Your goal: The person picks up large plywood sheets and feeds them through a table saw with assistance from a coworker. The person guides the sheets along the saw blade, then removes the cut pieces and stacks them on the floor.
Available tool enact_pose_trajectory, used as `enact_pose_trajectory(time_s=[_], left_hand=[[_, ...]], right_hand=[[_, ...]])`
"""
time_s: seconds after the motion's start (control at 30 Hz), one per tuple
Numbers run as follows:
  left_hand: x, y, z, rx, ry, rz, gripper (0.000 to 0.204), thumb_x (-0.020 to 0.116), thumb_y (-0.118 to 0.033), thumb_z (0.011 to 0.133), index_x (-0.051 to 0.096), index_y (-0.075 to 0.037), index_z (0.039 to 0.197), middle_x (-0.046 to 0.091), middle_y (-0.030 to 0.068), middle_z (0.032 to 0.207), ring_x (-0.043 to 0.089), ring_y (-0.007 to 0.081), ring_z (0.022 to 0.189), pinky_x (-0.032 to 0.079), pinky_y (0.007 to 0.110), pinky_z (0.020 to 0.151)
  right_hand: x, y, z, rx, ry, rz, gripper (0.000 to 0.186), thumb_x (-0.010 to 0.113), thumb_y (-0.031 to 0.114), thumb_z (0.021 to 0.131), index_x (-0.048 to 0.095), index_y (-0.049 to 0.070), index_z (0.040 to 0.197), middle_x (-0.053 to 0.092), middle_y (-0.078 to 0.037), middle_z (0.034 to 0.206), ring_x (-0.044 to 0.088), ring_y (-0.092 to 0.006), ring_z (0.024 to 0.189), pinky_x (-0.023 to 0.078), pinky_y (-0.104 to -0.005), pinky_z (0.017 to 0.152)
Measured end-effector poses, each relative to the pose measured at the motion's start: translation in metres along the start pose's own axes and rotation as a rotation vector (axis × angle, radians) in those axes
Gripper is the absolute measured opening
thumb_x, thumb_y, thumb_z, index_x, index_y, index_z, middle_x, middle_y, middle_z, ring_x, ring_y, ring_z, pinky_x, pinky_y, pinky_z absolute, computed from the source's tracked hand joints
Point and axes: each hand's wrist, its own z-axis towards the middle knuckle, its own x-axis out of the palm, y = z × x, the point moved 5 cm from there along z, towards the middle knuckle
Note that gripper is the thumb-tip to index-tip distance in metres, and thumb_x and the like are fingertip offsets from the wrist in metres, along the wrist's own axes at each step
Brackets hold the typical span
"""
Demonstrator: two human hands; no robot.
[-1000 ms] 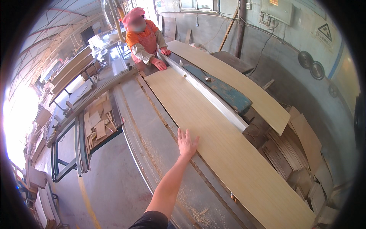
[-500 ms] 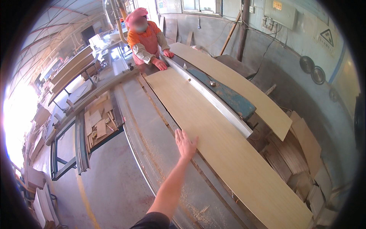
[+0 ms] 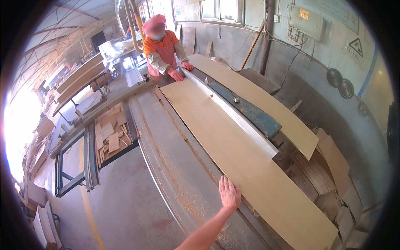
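Note:
My left hand [image 3: 228, 193] lies flat at the left edge of a long pale wooden board [image 3: 246, 162], fingers stretched out. The board rests on a grey saw table [image 3: 158, 137] streaked with sawdust, alongside a long metal fence [image 3: 231, 116]. A blue-painted machine part [image 3: 260, 118] runs to the right of the fence, and a second pale board [image 3: 260, 93] lies beyond it. My right hand is out of view.
At the far end stands a co-worker [image 3: 160, 58], red-gloved hands [image 3: 175, 75] by the fence. An offcut bin [image 3: 112, 139] and stacked boards [image 3: 79, 75] are at the left, leaning sheets [image 3: 333, 164] at the right, along a wall [image 3: 354, 71] with an electrical box [image 3: 304, 23].
My left hand has moved down and to the right along the board's edge, nearer me. The scene sits a little lower in view, with the co-worker still at the far end.

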Motion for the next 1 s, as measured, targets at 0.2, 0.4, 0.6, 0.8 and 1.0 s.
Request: enact_pose_trajectory(time_s=[0.2,0.4,0.6,0.8,1.0], left_hand=[[-0.005,0.011,0.02,0.031,-0.038,-0.028,0.06,0.059,-0.028,0.1,0.046,0.01,0.146,0.043,0.0303,0.155,0.03,0.0462,0.151,0.025,0.054,0.125],[-0.004,0.02,0.036,0.018,-0.012,-0.019,0.061,0.059,-0.028,0.1,0.046,0.011,0.145,0.041,0.0297,0.157,0.029,0.0449,0.153,0.025,0.052,0.125],[0.001,0.031,0.054,-0.045,0.108,0.032,0.065,0.047,-0.034,0.105,0.04,0.011,0.151,0.035,0.0274,0.163,0.021,0.04,0.157,0.018,0.048,0.129],[-0.003,0.052,0.071,-0.02,0.102,0.079,0.065,0.047,-0.036,0.105,0.043,0.011,0.15,0.033,0.0264,0.164,0.021,0.0377,0.157,0.017,0.047,0.129],[-0.005,0.068,0.087,-0.03,0.064,0.044,0.064,0.053,-0.036,0.103,0.048,0.012,0.145,0.036,0.0252,0.162,0.023,0.0382,0.156,0.019,0.048,0.129]], right_hand=[[0.012,-0.02,0.017,-0.137,-0.126,-0.448,0.038,0.064,0.022,0.099,0.062,-0.003,0.128,0.063,-0.013,0.115,0.058,-0.0258,0.102,0.049,-0.0413,0.088],[0.018,-0.035,0.025,-0.165,-0.161,-0.665,0.037,0.065,0.021,0.099,0.063,-0.003,0.126,0.064,-0.012,0.112,0.059,-0.0248,0.099,0.05,-0.0405,0.087],[0.024,-0.053,0.04,-0.192,-0.147,-0.755,0.036,0.066,0.021,0.098,0.064,-0.002,0.125,0.065,-0.012,0.11,0.059,-0.0237,0.096,0.051,-0.0397,0.085],[0.026,-0.077,0.05,-0.196,-0.128,-0.775,0.035,0.067,0.02,0.097,0.065,-0.002,0.124,0.066,-0.011,0.107,0.06,-0.0227,0.094,0.052,-0.0389,0.083],[0.024,-0.097,0.048,-0.21,-0.125,-0.807,0.034,0.068,0.02,0.097,0.065,-0.002,0.123,0.067,-0.01,0.104,0.061,-0.0217,0.091,0.053,-0.0381,0.081]])
